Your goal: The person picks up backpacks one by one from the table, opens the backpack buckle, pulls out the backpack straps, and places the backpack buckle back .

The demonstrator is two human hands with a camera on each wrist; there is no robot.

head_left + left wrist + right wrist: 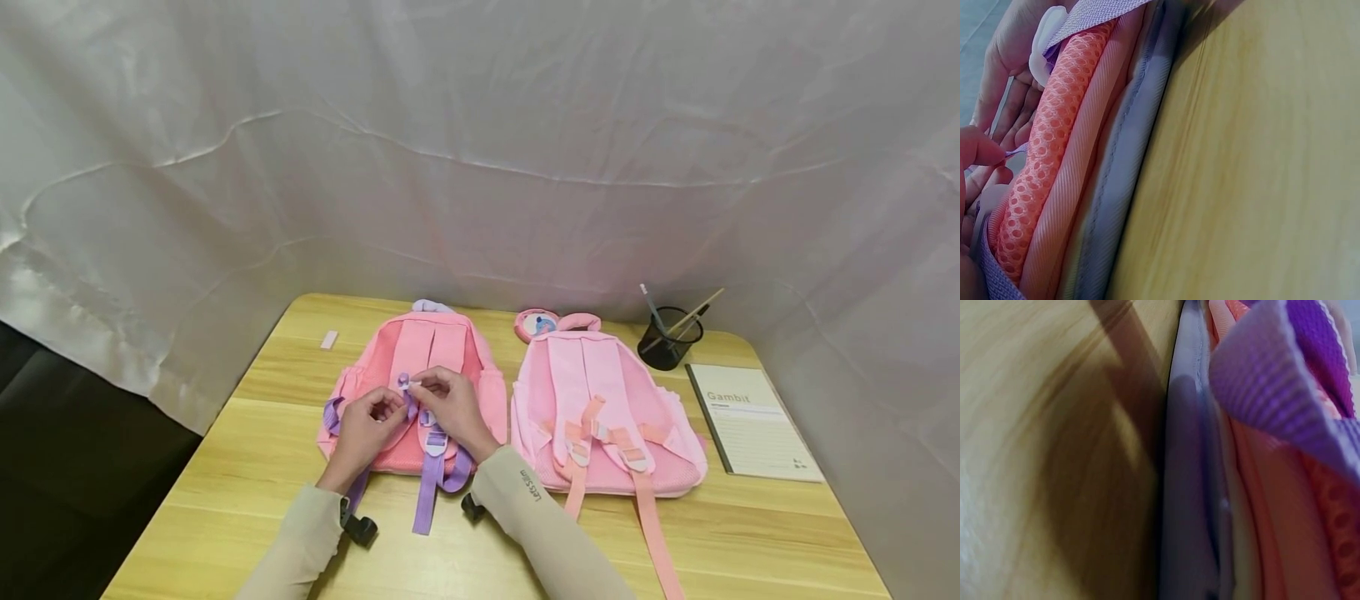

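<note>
A coral-pink backpack [491,404] lies on the table with its shoulder straps facing up. Over its middle, my right hand [453,408] pinches a small white buckle [404,382] on a purple chest strap. Just left of it, my left hand [367,429] holds the purple strap [410,404] below the buckle between thumb and fingertips. In the left wrist view, fingers pinch a thin purple strap [1016,150] beside the coral mesh padding [1054,119]. A loop of purple webbing [1266,369] fills the near part of the right wrist view, where the right hand's grip is hidden.
To the right lies a light pink backpack [622,375] with peach straps [652,525] hanging toward the front edge. Behind it stands a black mesh pen cup [662,354]. A notebook [753,425] lies far right, a small pale eraser-like block [328,340] back left.
</note>
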